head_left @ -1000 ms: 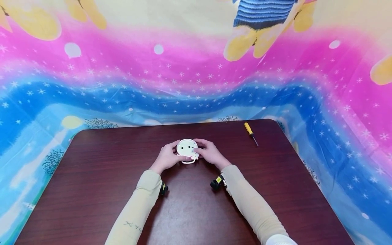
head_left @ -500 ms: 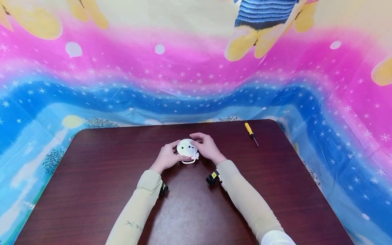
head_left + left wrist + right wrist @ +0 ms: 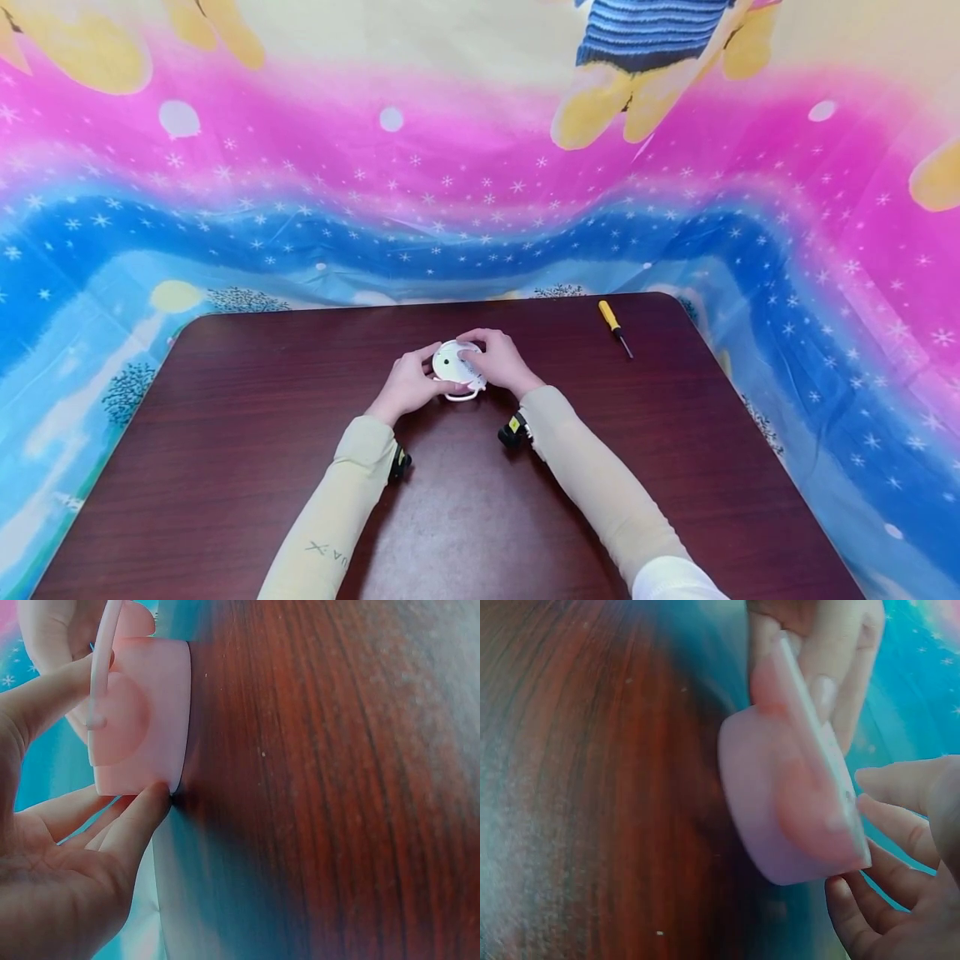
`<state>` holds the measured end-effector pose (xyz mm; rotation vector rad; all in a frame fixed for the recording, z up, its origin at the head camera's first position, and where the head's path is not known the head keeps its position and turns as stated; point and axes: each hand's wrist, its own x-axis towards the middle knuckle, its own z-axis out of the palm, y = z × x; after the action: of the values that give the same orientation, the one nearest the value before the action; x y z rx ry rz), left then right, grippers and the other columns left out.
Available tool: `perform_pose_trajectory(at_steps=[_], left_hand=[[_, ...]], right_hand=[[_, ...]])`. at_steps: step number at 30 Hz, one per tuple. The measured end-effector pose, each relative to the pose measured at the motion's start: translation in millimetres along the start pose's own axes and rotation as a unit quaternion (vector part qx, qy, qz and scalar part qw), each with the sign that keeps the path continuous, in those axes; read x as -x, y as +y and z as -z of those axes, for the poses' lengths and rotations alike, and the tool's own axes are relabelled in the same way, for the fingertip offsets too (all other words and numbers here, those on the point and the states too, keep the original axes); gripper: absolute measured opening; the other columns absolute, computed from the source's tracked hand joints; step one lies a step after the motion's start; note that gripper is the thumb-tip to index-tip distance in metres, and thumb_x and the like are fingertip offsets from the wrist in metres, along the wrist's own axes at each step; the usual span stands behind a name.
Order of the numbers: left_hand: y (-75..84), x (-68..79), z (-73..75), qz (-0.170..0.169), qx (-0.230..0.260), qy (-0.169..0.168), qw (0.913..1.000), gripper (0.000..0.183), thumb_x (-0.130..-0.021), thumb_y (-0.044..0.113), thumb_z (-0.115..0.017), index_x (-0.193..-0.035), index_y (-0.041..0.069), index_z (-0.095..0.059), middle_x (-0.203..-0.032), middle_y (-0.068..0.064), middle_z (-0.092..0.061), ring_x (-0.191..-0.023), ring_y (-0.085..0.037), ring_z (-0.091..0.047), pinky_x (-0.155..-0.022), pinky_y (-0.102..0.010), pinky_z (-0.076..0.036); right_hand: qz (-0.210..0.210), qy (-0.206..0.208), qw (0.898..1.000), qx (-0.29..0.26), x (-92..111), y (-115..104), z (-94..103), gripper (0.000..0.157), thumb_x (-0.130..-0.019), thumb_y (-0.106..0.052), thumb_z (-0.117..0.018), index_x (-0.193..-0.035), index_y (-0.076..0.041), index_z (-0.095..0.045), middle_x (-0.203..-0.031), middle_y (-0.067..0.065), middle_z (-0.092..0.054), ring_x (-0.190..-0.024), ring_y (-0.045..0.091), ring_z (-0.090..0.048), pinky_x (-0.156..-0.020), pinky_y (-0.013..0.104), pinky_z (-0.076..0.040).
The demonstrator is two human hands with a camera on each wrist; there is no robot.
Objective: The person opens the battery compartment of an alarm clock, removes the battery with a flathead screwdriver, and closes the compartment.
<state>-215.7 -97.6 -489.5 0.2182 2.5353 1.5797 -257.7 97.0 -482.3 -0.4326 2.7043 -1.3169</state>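
Observation:
A small round plastic case [image 3: 448, 372], with dark holes in its pale upper face and a loop handle, rests on the table between my hands. It looks pink from the side in both wrist views. My left hand [image 3: 408, 385] grips it, thumb along the near side and fingers at the left; the left wrist view shows a fingertip low on the case wall [image 3: 161, 712]. From the right, my right hand [image 3: 501, 360] reaches over the case, thumb on its upper face and fingers at the far rim. That thumb covers part of the holes.
A yellow-handled screwdriver [image 3: 616, 328] lies at the back right of the dark wooden table [image 3: 300, 467]. Behind the table's far edge hangs a colourful printed cloth [image 3: 420, 242]. Each wrist wears a small black camera.
My right hand has lifted from the case's right side and moved left over its upper face, its thumb now covering holes that showed before. My left hand and the case have stayed in place.

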Motion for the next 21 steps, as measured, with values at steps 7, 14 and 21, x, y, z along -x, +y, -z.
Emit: perform_pose_trajectory(at_steps=[7, 14, 21], left_hand=[[0.4, -0.2, 0.2, -0.009, 0.002, 0.000, 1.0000, 0.088, -0.078, 0.024, -0.097, -0.154, 0.006, -0.056, -0.146, -0.015, -0.063, -0.126, -0.028, -0.068, -0.101, -0.039, -0.057], [0.8, -0.1, 1.3, -0.005, -0.004, 0.004, 1.0000, 0.089, -0.078, 0.025, -0.097, -0.154, 0.007, -0.055, -0.147, -0.015, -0.062, -0.127, -0.028, -0.067, -0.101, -0.039, -0.057], [-0.6, -0.5, 0.9, -0.014, -0.011, 0.002, 0.9998, 0.087, -0.079, 0.023, -0.097, -0.153, 0.005, -0.056, -0.143, -0.017, -0.065, -0.125, -0.029, -0.068, -0.099, -0.039, -0.058]], right_hand=[[-0.005, 0.010, 1.000, 0.016, -0.1, 1.6, -6.1, 0.022, -0.099, -0.020, -0.076, -0.119, -0.010, -0.080, -0.129, 0.012, -0.072, -0.126, 0.029, -0.062, -0.108, 0.044, -0.049], [-0.021, 0.019, 1.000, 0.008, 0.7, -1.4, -7.5, 0.020, -0.100, -0.021, -0.076, -0.116, -0.011, -0.082, -0.128, 0.012, -0.072, -0.126, 0.029, -0.062, -0.108, 0.044, -0.050], [-0.042, 0.030, 0.999, 0.000, -2.5, -3.1, -9.0, 0.016, -0.100, -0.022, -0.076, -0.110, -0.012, -0.083, -0.125, 0.010, -0.074, -0.123, 0.027, -0.064, -0.105, 0.043, -0.051]])
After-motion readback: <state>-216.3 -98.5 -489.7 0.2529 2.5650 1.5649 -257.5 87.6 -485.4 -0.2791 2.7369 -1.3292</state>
